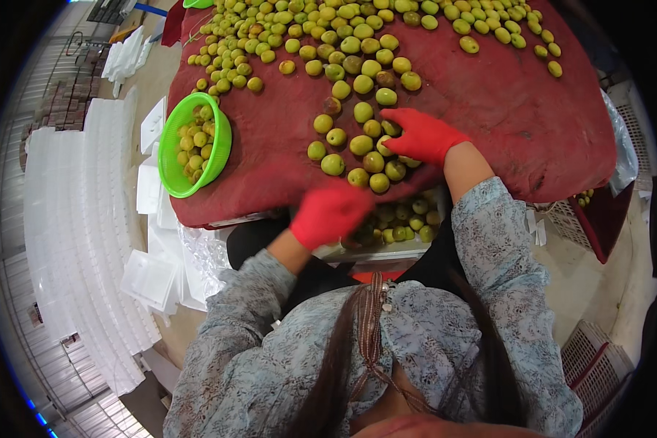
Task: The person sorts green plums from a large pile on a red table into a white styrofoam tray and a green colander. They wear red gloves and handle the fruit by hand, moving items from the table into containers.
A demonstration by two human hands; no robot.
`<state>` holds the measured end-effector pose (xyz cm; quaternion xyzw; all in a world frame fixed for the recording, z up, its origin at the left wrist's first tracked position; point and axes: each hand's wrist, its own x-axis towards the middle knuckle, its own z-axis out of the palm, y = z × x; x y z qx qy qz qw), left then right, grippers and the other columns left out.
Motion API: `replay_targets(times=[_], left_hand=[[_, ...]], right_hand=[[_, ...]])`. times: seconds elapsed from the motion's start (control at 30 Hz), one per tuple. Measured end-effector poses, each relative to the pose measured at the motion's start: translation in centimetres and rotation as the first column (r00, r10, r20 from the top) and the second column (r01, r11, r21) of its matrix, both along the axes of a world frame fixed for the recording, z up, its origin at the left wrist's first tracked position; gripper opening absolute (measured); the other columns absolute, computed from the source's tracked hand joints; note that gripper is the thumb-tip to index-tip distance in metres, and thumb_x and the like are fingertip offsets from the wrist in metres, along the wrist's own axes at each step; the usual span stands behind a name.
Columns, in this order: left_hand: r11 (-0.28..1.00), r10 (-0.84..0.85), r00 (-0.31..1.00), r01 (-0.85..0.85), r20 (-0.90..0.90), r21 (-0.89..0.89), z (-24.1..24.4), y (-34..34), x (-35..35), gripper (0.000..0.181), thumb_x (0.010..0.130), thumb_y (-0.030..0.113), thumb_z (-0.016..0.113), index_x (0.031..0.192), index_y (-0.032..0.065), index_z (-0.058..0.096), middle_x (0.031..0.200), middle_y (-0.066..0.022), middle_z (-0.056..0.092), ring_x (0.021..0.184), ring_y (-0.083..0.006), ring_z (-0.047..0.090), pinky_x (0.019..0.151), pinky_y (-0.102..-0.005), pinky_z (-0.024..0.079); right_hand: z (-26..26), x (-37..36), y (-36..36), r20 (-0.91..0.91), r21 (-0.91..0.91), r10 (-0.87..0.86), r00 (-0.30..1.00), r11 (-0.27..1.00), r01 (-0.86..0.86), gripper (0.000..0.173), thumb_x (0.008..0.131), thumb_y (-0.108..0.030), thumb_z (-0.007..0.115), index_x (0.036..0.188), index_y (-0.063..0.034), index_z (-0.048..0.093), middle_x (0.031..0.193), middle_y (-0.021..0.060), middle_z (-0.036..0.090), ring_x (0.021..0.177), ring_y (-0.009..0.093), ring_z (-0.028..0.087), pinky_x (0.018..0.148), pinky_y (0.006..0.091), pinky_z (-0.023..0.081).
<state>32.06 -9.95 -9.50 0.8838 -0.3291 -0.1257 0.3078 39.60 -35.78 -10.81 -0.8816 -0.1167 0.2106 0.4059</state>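
Observation:
Many yellow-green fruits that look like jujubes [361, 145] lie on a dark red cloth-covered table [487, 120], some with brown patches. My right hand [424, 134], in a red glove, reaches in from the right side of the nearest group; its fingers are spread around and touching a few fruits. Over the table's near edge, my left hand [331, 213] is red-gloved too and blurred by motion; whether it holds a fruit is hidden. Below the edge, between my legs, a container [372, 255] holds more fruits [416, 222], partly covered by my left hand.
A bright green plastic basket [225, 145] with browner fruits sits tilted at the table's left edge. White foam boxes [150, 279] and tall white stacks [82, 230] stand at left. Plastic crates [597, 372] are on the floor at right.

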Motion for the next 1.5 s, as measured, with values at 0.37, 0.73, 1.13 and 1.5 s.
replay_targets(times=[0.37, 0.73, 1.13, 1.5], left_hand=[[0.973, 0.032, 0.998, -0.020, 0.046, -0.232, -7.1, -1.4, 15.7, 0.034, 0.084, 0.021, 0.061, 0.117, 0.0114, 0.060, 0.123, -0.0117, 0.054, 0.111, -0.0279, 0.050, 0.098, -0.0357, 0.039], [0.953, 0.134, 0.950, -0.202, -0.283, -0.226, -3.1, -1.6, 6.5, 0.035, 0.092, 0.029, 0.051, 0.114, 0.0046, 0.060, 0.114, -0.0126, 0.061, 0.106, -0.0241, 0.058, 0.091, -0.0323, 0.043], [0.577, 0.816, 0.544, -0.747, 0.197, -0.329, -10.9, 12.8, 26.3, 0.038, 0.096, 0.028, 0.046, 0.126, 0.0049, 0.050, 0.119, -0.0073, 0.054, 0.106, -0.0192, 0.049, 0.094, -0.0308, 0.039], [-0.196, 0.377, 0.711, -0.566, -0.594, -0.801, -10.1, 14.0, 41.8, 0.064, 0.092, 0.053, 0.041, 0.137, 0.0069, 0.041, 0.140, -0.0091, 0.043, 0.128, -0.0270, 0.040, 0.109, -0.0375, 0.029]], right_hand=[[-1.2, 0.1, 3.3, 0.163, -0.039, 0.094, 0.982, 0.995, -0.088, 0.083, 0.065, -0.024, 0.068, 0.141, -0.0188, 0.036, 0.139, 0.0135, 0.042, 0.120, 0.037, 0.043, 0.100, 0.0418, 0.041], [-2.1, -3.8, 2.3, 0.113, 0.290, 0.016, 0.994, 0.956, -0.048, 0.059, 0.076, -0.022, 0.068, 0.129, -0.0053, 0.050, 0.120, 0.0153, 0.058, 0.116, 0.029, 0.052, 0.098, 0.0358, 0.042], [4.0, 0.1, -1.3, -0.268, 0.395, -0.152, 0.951, 0.884, 0.252, 0.042, 0.091, -0.030, 0.056, 0.124, -0.0054, 0.055, 0.115, 0.0067, 0.062, 0.102, 0.017, 0.059, 0.086, 0.0303, 0.047], [-4.1, 10.6, -17.8, -0.682, 0.359, -0.621, 0.387, 0.178, 0.916, 0.034, 0.090, -0.047, 0.054, 0.084, -0.0131, 0.051, 0.081, 0.0001, 0.055, 0.066, 0.010, 0.052, 0.053, 0.0205, 0.037]])
